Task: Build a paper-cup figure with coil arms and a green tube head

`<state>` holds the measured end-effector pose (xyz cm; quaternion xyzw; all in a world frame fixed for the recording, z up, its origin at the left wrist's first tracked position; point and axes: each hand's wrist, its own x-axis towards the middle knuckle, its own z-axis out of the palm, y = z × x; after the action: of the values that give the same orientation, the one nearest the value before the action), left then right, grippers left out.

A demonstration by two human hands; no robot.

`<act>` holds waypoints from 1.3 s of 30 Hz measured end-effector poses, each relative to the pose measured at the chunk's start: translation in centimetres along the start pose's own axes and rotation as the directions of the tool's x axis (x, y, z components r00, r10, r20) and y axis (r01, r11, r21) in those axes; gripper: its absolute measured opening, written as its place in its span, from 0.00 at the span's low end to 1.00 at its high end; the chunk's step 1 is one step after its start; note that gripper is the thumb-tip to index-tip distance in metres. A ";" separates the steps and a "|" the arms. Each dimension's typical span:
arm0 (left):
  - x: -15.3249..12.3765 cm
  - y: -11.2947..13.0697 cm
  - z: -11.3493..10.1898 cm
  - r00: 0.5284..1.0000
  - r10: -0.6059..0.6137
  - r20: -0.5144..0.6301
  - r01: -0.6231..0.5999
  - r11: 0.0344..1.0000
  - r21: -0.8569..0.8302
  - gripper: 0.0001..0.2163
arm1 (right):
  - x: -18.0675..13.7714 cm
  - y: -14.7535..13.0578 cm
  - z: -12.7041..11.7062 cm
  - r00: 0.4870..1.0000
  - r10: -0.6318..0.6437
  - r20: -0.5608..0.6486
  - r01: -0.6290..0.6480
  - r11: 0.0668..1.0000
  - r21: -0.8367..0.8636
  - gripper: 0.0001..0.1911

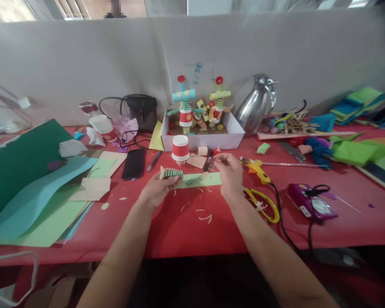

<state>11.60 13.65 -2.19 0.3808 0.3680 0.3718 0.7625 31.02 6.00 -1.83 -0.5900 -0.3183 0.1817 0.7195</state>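
My left hand [157,188] is closed on a folded green paper spring [173,173] with a small cream paper piece at its left end. A second folded paper spring [194,180] lies on a light green paper strip [211,179] between my hands. Above the strip's right end is my right hand [230,173], its thumb and fingertips pinched together; whatever they hold is too small to name. Just beyond stands an upside-down paper cup [180,149] with a red band. A tan paper piece [196,161] and a black marker [208,160] lie beside it.
A white box [202,141] holding paper-cup figures [186,115] stands at the back, beside a steel jug [256,105]. To the right lie a yellow glue gun [258,170], yellow-handled scissors [269,218] and a purple power strip [311,203]. Left are a phone [133,164] and coloured paper sheets [48,214].
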 end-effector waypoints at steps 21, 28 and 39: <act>-1.2 -0.1 1.1 0.969 0.136 0.204 -0.135 0.991 -0.021 0.19 | -3.4 -0.1 2.1 0.873 -0.176 0.456 0.247 0.964 -0.101 0.06; -1.3 -0.1 1.2 0.942 0.274 0.195 -0.299 0.948 0.113 0.24 | -3.5 -0.2 2.1 0.862 -0.228 0.452 0.304 0.947 -0.101 0.05; -1.2 1.7 1.4 0.824 0.524 0.216 -0.549 0.644 0.532 0.15 | -3.7 0.4 2.2 0.828 -0.293 0.479 0.398 0.908 -0.133 0.06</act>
<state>11.73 12.94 0.20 0.6911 0.3166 0.4440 0.4743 26.92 5.34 -2.84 -0.5424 -0.5958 0.1410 0.5752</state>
